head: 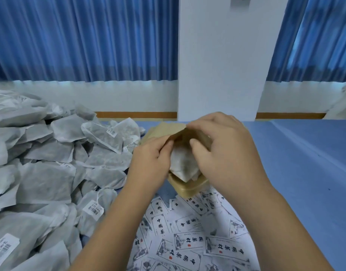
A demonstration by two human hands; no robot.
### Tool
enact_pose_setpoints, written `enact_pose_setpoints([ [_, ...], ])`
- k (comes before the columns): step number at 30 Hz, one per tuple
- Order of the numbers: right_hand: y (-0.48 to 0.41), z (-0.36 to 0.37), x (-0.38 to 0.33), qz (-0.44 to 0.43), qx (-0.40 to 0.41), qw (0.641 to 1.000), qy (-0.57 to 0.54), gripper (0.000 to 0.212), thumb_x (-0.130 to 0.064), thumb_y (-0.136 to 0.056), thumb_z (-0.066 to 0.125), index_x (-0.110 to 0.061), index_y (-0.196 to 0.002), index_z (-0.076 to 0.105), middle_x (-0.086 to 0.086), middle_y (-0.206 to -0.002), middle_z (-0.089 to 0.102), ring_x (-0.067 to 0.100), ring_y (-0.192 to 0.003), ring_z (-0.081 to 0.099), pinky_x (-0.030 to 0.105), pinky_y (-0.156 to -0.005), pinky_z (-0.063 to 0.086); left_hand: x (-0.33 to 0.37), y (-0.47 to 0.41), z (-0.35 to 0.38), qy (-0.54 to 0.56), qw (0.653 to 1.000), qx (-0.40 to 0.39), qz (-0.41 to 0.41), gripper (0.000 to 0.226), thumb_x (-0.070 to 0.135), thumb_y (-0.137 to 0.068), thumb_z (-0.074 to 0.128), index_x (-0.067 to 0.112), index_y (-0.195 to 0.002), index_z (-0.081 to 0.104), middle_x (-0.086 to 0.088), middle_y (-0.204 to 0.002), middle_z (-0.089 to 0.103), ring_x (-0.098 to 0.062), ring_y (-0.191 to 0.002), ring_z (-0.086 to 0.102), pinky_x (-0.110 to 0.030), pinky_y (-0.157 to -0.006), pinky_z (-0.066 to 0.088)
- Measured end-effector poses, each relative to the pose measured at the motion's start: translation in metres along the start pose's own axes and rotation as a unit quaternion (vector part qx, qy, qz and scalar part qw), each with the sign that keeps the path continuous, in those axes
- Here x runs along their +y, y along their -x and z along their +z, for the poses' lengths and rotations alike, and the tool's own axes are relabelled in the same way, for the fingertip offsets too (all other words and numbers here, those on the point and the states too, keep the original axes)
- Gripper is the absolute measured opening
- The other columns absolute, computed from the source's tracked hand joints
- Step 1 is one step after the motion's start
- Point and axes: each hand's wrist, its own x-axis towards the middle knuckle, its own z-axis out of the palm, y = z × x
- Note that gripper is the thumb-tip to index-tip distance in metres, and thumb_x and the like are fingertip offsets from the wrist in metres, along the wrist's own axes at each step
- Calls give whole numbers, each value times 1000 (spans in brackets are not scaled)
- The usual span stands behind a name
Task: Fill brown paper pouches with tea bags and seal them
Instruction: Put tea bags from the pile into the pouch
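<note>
The brown paper pouch [170, 130] is held up just above the middle of the table [305, 153], mouth pulled open, with 1 white tea bag [183, 163] part-way in. From where I stand it looks a light thing: thin paper that creases readily and holds a fold, so it is best taken by the lips of the mouth, not the flat sides. The tea bag is soft and limp, with little weight. It will bunch up if shoved, so I would guide it in by its top.

The left hand [150, 159] pinches the near lip of the pouch, thumb on top. The right hand [223, 149] is curled over the far lip and holds it, thumb pointing down toward the tea bag. Both forearms come in from the near edge, wrists bent inward.

More brown paper [187, 187] shows below the tea bag. I cannot tell whether it is the same pouch or a stack. A heap of tea bags [51, 163] fills the left side, and printed labels [187, 241] lie along the near edge.
</note>
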Motion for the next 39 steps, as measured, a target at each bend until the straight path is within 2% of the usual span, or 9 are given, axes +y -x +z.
enact_pose_setpoints([
  [5,9,3,-26,54,-289,950,102,22,-6,-90,47,-17,-72,52,-4,-72,43,9,-64,46,17,-45,27,10,5,6,25,1000,-15,0,22,16,-94,51,23,-88,71,14,-61,56,-3,-63,51,-19,-58,35],
  [7,12,5,-23,78,-333,928,150,30,-7,-91,46,-19,-66,36,-4,-67,36,7,-55,32,18,-43,22,13,6,7,30,999,-34,-10,24,17,-97,50,24,-104,72,13,-69,61,-11,-74,59,-25,-66,43],
  [11,11,12,-16,93,-446,870,186,17,-8,-92,49,-22,-82,48,1,-75,39,16,-62,37,21,-47,25,20,10,5,36,998,-32,-26,29,21,-97,50,31,-118,68,10,-105,71,-11,-100,62,-34,-87,49],
  [15,-8,25,-14,116,-477,850,192,11,-12,-97,45,-9,-89,51,7,-83,50,21,-66,44,21,-49,27,22,11,3,-2,999,-35,-25,31,24,-98,47,37,-119,65,5,-94,71,-19,-89,63,-37,-77,50],
  [19,-18,44,-7,96,-472,846,229,24,-9,-94,49,-7,-115,61,12,-113,63,29,-102,59,32,-77,42,25,13,5,-27,999,-34,-6,30,21,-98,48,35,-116,66,1,-86,70,-24,-83,63,-38,-72,50],
  [27,-38,60,10,109,-488,829,249,40,-15,-99,42,-2,-137,42,18,-143,42,32,-128,41,40,-107,29,31,21,13,-14,1000,-3,16,32,31,-91,41,29,-107,69,1,-89,71,-23,-82,62,-32,-68,48],
  [30,-30,54,3,72,-444,864,227,34,-11,-94,47,-4,-127,53,19,-126,55,33,-114,51,39,-97,38,26,15,11,11,1000,0,0,29,24,-97,45,29,-115,68,4,-103,71,-19,-94,62,-30,-79,48],
  [34,-4,20,-7,28,-311,939,147,19,-10,-86,50,-22,-74,59,-1,-69,55,21,-68,52,28,-56,40,12,8,9,43,999,-8,-3,28,15,-99,46,21,-118,67,2,-107,68,-19,-101,60,-36,-87,47],
  [39,7,-19,-4,-28,-50,997,45,33,-25,-78,67,-31,-110,64,-10,-106,61,10,-98,52,22,-77,39,-5,11,14,67,997,-1,-23,28,14,-99,48,22,-117,68,8,-106,69,-7,-97,58,-11,-82,41],
])
